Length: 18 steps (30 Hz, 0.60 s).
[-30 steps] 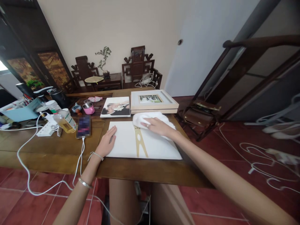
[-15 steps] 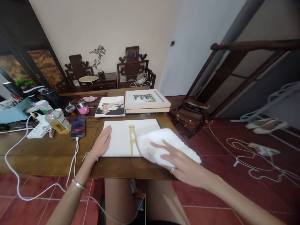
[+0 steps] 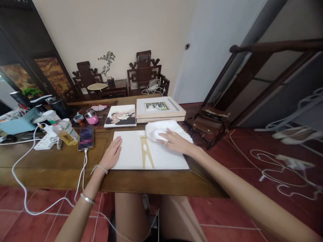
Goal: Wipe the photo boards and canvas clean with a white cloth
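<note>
Head view: a white cloth (image 3: 165, 124) lies over the far right part of a white panel (image 3: 130, 151) on the worktop (image 3: 161, 181).
Cloth: long axis left to right; directly under the right fingers, its right end seemingly past the panel's edge.
Right hand (image 3: 175, 143): the nearer one to the cloth, coming in from the near right; fingers bent around a bunched fold, gripping it.
Bracket (image 3: 145, 149): gold, flat on the panel, just left of the cloth, long axis near to far, forked end near; whether its far end touches the cloth I cannot tell.
Left hand (image 3: 113, 154): palm down on the panel's left edge, fingers extended and holding nothing, well apart from the cloth.
Far side: a photo (image 3: 123, 116), and right of it stacked frames (image 3: 161, 107).
Left side: phone (image 3: 86, 137), then bottle (image 3: 66, 134) and power strip (image 3: 44, 143); pink cup (image 3: 91, 117) farther back.
Right side: a brown bag (image 3: 205, 124), beyond the worktop.
</note>
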Each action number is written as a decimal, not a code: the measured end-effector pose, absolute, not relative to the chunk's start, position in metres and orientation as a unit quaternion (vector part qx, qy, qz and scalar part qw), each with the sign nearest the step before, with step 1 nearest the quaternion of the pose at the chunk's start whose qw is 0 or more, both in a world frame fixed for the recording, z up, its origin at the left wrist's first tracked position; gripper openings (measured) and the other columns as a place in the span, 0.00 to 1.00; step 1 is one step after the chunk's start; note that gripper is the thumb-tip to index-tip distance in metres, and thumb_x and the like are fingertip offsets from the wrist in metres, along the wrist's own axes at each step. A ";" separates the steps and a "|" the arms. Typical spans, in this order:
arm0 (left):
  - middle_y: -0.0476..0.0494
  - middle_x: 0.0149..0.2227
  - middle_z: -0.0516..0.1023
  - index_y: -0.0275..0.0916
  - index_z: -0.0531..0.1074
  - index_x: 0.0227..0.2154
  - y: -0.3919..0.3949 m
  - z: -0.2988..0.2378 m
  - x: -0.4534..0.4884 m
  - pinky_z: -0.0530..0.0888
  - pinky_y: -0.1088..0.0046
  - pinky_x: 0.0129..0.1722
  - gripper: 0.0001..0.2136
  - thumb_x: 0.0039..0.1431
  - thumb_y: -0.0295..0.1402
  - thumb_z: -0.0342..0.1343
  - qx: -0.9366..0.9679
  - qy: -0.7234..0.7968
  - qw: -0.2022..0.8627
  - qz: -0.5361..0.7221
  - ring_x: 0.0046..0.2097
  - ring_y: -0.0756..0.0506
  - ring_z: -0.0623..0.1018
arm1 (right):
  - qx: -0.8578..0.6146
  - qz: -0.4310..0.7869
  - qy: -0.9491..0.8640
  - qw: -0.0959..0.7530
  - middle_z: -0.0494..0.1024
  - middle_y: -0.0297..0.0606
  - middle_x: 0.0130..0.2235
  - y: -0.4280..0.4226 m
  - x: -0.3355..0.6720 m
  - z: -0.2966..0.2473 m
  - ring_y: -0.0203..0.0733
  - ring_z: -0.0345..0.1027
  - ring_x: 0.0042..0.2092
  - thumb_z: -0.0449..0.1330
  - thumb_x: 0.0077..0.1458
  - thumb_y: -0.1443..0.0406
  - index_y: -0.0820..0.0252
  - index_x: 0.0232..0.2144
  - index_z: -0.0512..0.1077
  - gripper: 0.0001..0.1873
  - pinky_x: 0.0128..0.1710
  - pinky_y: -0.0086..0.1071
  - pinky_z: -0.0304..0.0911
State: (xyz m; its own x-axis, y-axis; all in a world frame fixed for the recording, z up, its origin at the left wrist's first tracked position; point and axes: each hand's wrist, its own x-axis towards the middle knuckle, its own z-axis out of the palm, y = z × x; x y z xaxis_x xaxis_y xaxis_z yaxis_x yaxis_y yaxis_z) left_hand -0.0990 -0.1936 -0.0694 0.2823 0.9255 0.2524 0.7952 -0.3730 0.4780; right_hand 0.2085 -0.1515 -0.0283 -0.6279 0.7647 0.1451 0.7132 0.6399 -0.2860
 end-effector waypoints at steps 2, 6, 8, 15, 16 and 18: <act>0.37 0.62 0.55 0.32 0.58 0.57 -0.193 -0.070 -0.098 0.51 0.61 0.62 0.22 0.62 0.35 0.38 0.790 0.545 0.130 0.249 0.63 0.45 0.54 | -0.401 0.108 -0.900 0.131 0.69 0.46 0.52 -0.180 0.215 -0.029 0.53 0.53 0.59 0.44 0.58 0.66 0.62 0.44 0.68 0.16 0.58 0.52 0.46; 0.37 0.62 0.56 0.33 0.58 0.57 -0.193 -0.071 -0.098 0.51 0.59 0.62 0.22 0.62 0.34 0.38 0.789 0.549 0.127 0.246 0.63 0.45 0.54 | -0.379 0.142 -0.908 0.111 0.56 0.41 0.61 -0.249 0.231 -0.025 0.50 0.42 0.63 0.47 0.50 0.73 0.59 0.37 0.70 0.15 0.59 0.52 0.44; 0.37 0.62 0.55 0.32 0.57 0.57 -0.193 -0.071 -0.097 0.51 0.58 0.62 0.22 0.62 0.34 0.38 0.790 0.548 0.125 0.244 0.64 0.44 0.53 | -0.364 0.163 -0.912 0.097 0.54 0.39 0.62 -0.274 0.236 -0.021 0.49 0.40 0.63 0.48 0.46 0.75 0.59 0.32 0.70 0.14 0.61 0.52 0.41; 0.38 0.62 0.54 0.35 0.57 0.58 -0.192 -0.072 -0.098 0.50 0.58 0.62 0.22 0.62 0.34 0.38 0.794 0.540 0.130 0.245 0.64 0.45 0.53 | -0.396 0.154 -0.900 0.097 0.62 0.39 0.58 -0.240 0.224 -0.020 0.54 0.45 0.62 0.47 0.53 0.70 0.57 0.39 0.70 0.15 0.56 0.49 0.52; 0.38 0.62 0.54 0.35 0.57 0.58 -0.192 -0.071 -0.098 0.50 0.58 0.62 0.22 0.62 0.34 0.38 0.794 0.540 0.132 0.246 0.64 0.45 0.53 | -0.398 0.146 -0.900 0.100 0.65 0.40 0.56 -0.223 0.220 -0.021 0.54 0.49 0.61 0.46 0.55 0.69 0.57 0.42 0.69 0.16 0.55 0.49 0.52; 0.38 0.62 0.54 0.35 0.57 0.57 -0.193 -0.071 -0.099 0.50 0.58 0.62 0.22 0.62 0.35 0.38 0.792 0.541 0.135 0.249 0.64 0.45 0.53 | -0.401 0.135 -0.901 0.101 0.71 0.41 0.50 -0.188 0.210 -0.021 0.54 0.57 0.56 0.45 0.56 0.68 0.58 0.44 0.68 0.17 0.53 0.48 0.53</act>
State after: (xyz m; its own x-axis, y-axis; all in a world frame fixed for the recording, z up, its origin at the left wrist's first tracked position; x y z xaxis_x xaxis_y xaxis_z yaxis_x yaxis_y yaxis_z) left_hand -0.0985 -0.1928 -0.0708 0.2915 0.9237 0.2485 0.7896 -0.3790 0.4826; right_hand 0.2104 -0.1880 -0.0208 -0.6585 0.7489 0.0741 0.6943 0.6425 -0.3241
